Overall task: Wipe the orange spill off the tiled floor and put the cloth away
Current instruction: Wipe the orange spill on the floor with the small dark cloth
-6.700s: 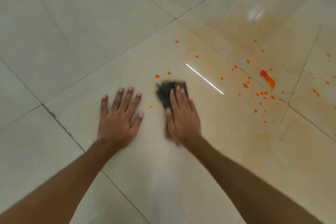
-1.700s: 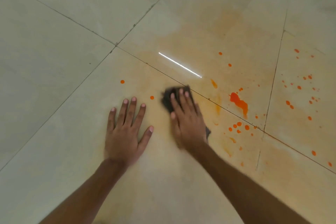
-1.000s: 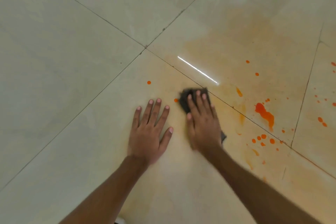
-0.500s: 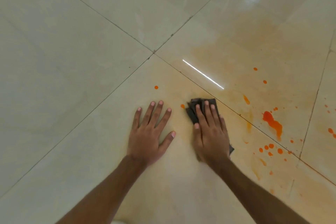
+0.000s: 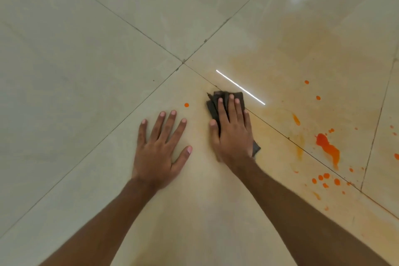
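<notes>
A dark folded cloth [image 5: 213, 104] lies flat on the pale tiled floor [image 5: 86, 60], mostly hidden under my right hand [image 5: 232, 134], which presses on it with straight fingers. My left hand [image 5: 160, 149] rests flat on the floor to the left of it, fingers spread, holding nothing. The thick orange spill [image 5: 327, 147] sits to the right of the cloth, with a cluster of orange drops [image 5: 323, 178] below it. One lone orange drop [image 5: 186, 105] lies between my hands, just above my left fingertips. A faint orange smear [image 5: 302, 54] tints the tiles around.
Dark grout lines cross at a joint [image 5: 183, 63] just above my hands. A bright light reflection [image 5: 240, 87] streaks the tile right above the cloth. More orange drops [image 5: 312, 90] dot the tile at the right.
My right hand has pushed the cloth up and leftward over the drop that lay beside it; that drop is gone. My left hand has stayed planted. The view has shifted slightly.
</notes>
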